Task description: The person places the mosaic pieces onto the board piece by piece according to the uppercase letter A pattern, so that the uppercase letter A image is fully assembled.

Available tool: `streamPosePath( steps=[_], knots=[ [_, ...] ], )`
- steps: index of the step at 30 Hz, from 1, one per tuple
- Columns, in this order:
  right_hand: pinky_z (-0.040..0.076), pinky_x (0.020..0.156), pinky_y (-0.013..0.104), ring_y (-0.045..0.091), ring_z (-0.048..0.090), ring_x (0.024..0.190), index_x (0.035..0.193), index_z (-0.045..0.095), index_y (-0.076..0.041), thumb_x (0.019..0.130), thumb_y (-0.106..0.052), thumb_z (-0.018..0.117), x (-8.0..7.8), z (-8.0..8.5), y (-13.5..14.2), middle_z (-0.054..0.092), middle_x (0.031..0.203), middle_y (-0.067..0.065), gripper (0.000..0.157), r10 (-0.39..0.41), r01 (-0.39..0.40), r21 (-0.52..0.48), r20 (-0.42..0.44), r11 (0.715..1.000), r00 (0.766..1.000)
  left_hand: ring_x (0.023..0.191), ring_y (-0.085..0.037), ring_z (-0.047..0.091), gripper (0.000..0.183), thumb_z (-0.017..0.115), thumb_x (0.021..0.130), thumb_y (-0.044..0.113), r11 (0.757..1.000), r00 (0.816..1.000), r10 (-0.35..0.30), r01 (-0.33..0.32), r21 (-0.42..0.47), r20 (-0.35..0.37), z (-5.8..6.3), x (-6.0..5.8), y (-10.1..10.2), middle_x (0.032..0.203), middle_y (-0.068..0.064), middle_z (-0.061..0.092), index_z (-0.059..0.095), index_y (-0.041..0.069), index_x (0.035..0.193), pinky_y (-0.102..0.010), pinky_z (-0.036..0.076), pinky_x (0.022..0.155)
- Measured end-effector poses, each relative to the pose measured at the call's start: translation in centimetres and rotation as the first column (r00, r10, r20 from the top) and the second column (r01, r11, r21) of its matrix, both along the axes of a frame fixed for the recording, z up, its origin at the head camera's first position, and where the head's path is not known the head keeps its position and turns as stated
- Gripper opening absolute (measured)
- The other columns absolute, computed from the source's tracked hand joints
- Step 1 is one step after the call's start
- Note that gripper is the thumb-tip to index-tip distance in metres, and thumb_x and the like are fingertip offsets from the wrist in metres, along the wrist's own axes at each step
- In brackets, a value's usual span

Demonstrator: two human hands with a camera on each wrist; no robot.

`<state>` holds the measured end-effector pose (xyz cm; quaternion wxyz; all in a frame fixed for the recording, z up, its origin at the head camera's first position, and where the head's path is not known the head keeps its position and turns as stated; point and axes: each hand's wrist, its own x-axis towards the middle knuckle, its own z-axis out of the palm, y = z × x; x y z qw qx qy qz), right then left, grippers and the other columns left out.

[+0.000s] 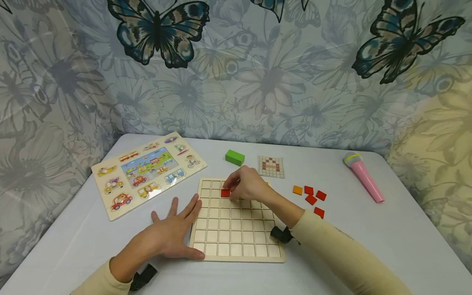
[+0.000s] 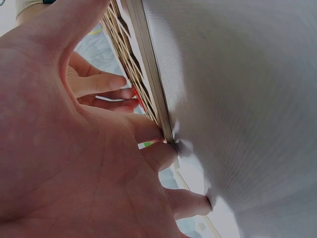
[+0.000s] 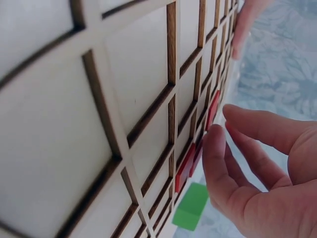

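A pale wooden grid board lies flat on the table. My left hand rests at its left side with spread, straight fingers; index and thumb tips touch the frame's edge. My right hand reaches over the upper part of the board with bent fingers. Its thumb and index tips are right at the edges of a red square tile, which lines up with a cell; I cannot tell whether they pinch it. In the right wrist view, more red tiles sit in cells beyond the fingertips, hidden by the hand in the head view.
Several loose red tiles and an orange tile lie right of the board. Behind it are a green block and a small pattern card. A vehicle picture puzzle lies at left, a pink toy microphone at right.
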<state>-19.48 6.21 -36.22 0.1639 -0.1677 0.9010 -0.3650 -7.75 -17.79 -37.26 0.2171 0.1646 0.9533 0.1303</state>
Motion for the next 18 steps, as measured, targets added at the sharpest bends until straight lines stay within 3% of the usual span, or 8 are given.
streamPosePath(
  steps=[8, 18],
  knots=[
    [0.058, 0.075, 0.030, 0.013, 0.070, 0.085, 0.101, 0.082, -0.010, 0.077, 0.001, 0.083, 0.4, 0.1, 1.9, 0.079, 0.095, 0.005, 0.026, 0.016, -0.016, -0.049, 0.001, 0.999, 1.000, 0.154, -0.062, 0.002, 0.136, 0.080, 0.070, 0.077, 1.000, 1.000, -0.004, 0.004, 0.000, 0.005, -0.1, -0.1, 0.1, 0.177, -0.001, -0.006, 0.012, 0.013, 0.169, -0.098, 0.012, 0.090],
    [0.060, 0.075, 0.032, 0.015, 0.073, 0.088, 0.105, 0.082, -0.010, 0.080, -0.002, 0.083, 1.4, 1.0, 4.6, 0.079, 0.103, 0.007, 0.026, -0.081, 0.084, -0.106, 0.032, 0.991, 0.996, 0.154, -0.062, 0.003, 0.137, 0.080, 0.070, 0.078, 1.000, 1.000, -0.005, 0.005, -0.002, 0.000, 0.0, 0.1, 0.0, 0.177, -0.001, -0.006, 0.011, 0.013, 0.169, -0.098, 0.013, 0.089]
  ],
)
